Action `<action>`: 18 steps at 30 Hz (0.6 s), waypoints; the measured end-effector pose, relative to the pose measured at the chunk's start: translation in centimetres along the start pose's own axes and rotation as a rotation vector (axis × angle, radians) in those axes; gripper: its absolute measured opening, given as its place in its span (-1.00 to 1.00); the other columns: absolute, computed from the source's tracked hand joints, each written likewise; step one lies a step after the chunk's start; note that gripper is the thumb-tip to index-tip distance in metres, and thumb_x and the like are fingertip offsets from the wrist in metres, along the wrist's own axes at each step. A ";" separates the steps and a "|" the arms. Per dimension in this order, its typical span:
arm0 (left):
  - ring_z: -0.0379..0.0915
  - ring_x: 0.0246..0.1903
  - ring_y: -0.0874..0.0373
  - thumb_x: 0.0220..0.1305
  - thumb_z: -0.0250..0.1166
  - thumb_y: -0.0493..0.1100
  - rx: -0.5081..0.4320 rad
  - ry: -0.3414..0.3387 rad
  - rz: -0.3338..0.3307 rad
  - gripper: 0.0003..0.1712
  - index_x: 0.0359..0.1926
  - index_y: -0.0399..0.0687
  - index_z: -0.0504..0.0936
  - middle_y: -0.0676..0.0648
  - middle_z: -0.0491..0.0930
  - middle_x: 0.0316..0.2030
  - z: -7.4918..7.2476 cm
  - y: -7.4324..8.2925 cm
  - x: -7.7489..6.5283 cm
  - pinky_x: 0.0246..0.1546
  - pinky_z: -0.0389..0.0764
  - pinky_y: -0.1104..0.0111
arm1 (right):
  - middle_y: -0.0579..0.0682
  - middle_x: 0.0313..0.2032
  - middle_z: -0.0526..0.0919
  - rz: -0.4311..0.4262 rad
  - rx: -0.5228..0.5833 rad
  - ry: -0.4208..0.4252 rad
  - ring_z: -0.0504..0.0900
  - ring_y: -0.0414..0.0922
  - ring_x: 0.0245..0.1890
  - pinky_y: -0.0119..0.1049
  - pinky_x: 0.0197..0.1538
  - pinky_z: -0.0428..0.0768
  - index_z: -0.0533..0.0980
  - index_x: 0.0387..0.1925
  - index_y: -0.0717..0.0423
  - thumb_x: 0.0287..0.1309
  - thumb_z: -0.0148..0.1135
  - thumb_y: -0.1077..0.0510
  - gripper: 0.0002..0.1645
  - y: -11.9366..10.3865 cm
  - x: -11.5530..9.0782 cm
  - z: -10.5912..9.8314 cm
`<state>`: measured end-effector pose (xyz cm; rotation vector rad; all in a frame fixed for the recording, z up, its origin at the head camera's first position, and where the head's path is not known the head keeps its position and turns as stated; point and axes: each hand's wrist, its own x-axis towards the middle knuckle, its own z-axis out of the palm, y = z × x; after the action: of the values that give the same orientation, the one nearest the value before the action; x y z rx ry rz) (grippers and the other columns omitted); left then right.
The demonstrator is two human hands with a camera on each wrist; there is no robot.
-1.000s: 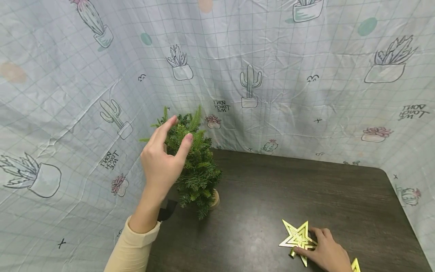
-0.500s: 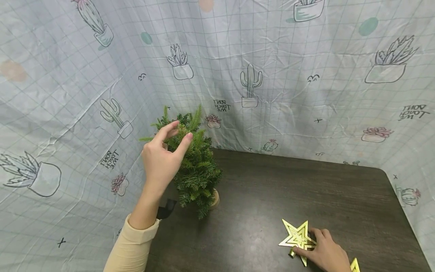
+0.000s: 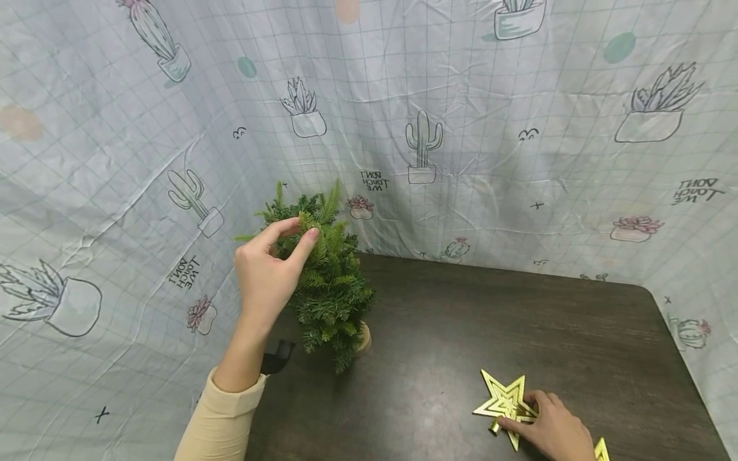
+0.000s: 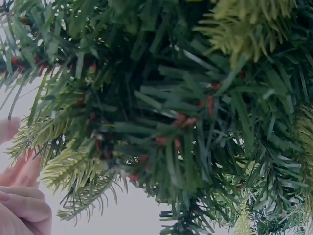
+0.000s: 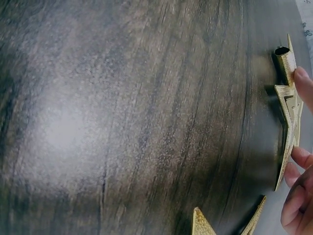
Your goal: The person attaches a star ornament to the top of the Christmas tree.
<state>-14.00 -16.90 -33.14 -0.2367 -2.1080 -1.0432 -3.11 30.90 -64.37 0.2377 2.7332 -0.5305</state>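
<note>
A small artificial Christmas tree [image 3: 337, 301] stands at the left of the table on a round pale base [image 3: 364, 338]. My left hand [image 3: 268, 275] is at its upper part, thumb and index finger on either side of a light green sprig [image 3: 307, 225]. In the left wrist view its fingers [image 4: 24, 210] appear at the left edge, close to the sprig tips. On the table at the right, my right hand [image 3: 556, 426] grips a gold star tree topper [image 3: 506, 402]. The thumb is at the topper's short tube [image 5: 284, 66], the other fingers along an edge.
Part of a second gold star [image 3: 601, 450] shows beside my right hand; its points [image 5: 201, 225] also rise at the bottom of the right wrist view. A pale cactus-print cloth [image 3: 473, 211] hangs around the dark wood table [image 3: 438, 314]. A black strap [image 3: 279, 357] is at my left wrist.
My left thumb and index finger have come closer together around the sprig, and the hand has lowered a little. The right hand and star stay in place.
</note>
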 end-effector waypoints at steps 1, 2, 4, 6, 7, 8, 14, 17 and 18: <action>0.06 -0.80 0.32 0.29 0.51 0.08 0.001 0.001 0.004 -0.66 -0.03 0.00 0.84 0.06 0.80 -0.24 0.0 0.0 0.0 -0.72 0.17 0.45 | 0.17 -0.18 0.57 0.003 0.003 -0.005 0.65 0.20 -0.27 0.27 -0.26 0.57 0.57 0.05 0.25 -0.36 0.32 -0.81 0.33 0.0 0.0 0.0; 0.06 -0.80 0.32 0.29 0.51 0.08 0.002 0.003 0.007 -0.67 -0.04 0.01 0.84 0.07 0.80 -0.25 0.0 0.0 0.0 -0.72 0.16 0.45 | 0.15 -0.19 0.57 0.006 0.006 -0.008 0.65 0.17 -0.28 0.26 -0.26 0.57 0.57 0.04 0.26 -0.36 0.32 -0.81 0.33 0.0 0.0 0.0; 0.03 -0.80 0.34 0.28 0.53 0.07 0.008 0.007 0.008 -0.66 -0.04 0.00 0.84 0.06 0.80 -0.24 0.0 0.0 0.0 -0.72 0.15 0.45 | 0.15 -0.20 0.56 0.015 0.008 -0.019 0.65 0.15 -0.29 0.25 -0.28 0.57 0.57 0.05 0.26 -0.37 0.32 -0.82 0.34 0.0 0.1 0.0; 0.02 -0.81 0.36 0.28 0.52 0.07 0.011 0.008 0.007 -0.66 -0.04 0.01 0.84 0.06 0.80 -0.24 0.0 0.0 0.0 -0.73 0.14 0.44 | 0.17 -0.19 0.55 0.026 0.007 -0.036 0.64 0.14 -0.30 0.24 -0.30 0.57 0.56 0.06 0.28 -0.38 0.31 -0.82 0.36 0.0 0.1 0.0; 0.01 -0.81 0.36 0.28 0.52 0.07 0.013 0.008 0.006 -0.66 -0.03 0.01 0.84 0.05 0.80 -0.24 0.0 0.0 0.0 -0.73 0.14 0.44 | 0.18 -0.18 0.55 0.031 0.005 -0.040 0.64 0.15 -0.30 0.24 -0.30 0.57 0.55 0.07 0.29 -0.38 0.31 -0.82 0.37 0.0 0.1 -0.1; 0.00 -0.81 0.36 0.28 0.52 0.07 0.015 0.008 0.007 -0.65 -0.03 0.01 0.84 0.05 0.80 -0.24 0.0 0.0 0.0 -0.74 0.13 0.44 | 0.20 -0.16 0.54 0.031 0.003 -0.038 0.64 0.16 -0.29 0.25 -0.30 0.57 0.55 0.08 0.29 -0.37 0.30 -0.83 0.38 0.0 0.1 -0.1; -0.04 -0.82 0.33 0.29 0.51 0.10 0.022 -0.002 0.008 -0.63 -0.02 0.00 0.84 0.05 0.80 -0.23 -0.1 0.0 -0.1 -0.76 0.10 0.40 | 0.35 -0.03 0.50 0.006 0.003 -0.011 0.65 0.31 -0.23 0.31 -0.30 0.56 0.51 0.19 0.32 -0.30 0.27 -0.82 0.43 -0.1 -0.4 0.1; -0.05 -0.82 0.33 0.28 0.52 0.10 0.026 -0.007 0.005 -0.62 0.00 0.01 0.83 0.06 0.80 -0.22 -0.1 -0.1 -0.2 -0.76 0.10 0.40 | 0.37 0.00 0.48 -0.002 0.001 -0.032 0.64 0.33 -0.23 0.29 -0.31 0.56 0.49 0.22 0.35 -0.28 0.30 -0.80 0.43 0.0 -0.7 0.2; -0.06 -0.82 0.34 0.27 0.52 0.10 0.027 -0.010 0.003 -0.61 0.01 0.01 0.83 0.06 0.80 -0.22 -0.1 -0.2 -0.2 -0.76 0.10 0.41 | 0.36 0.00 0.48 0.000 -0.001 -0.043 0.65 0.31 -0.23 0.28 -0.30 0.57 0.49 0.22 0.35 -0.28 0.32 -0.78 0.43 0.0 -0.8 0.1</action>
<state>-13.89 -17.06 -33.32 -0.2326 -2.1285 -1.0134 -2.30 30.77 -64.18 0.2238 2.6920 -0.5286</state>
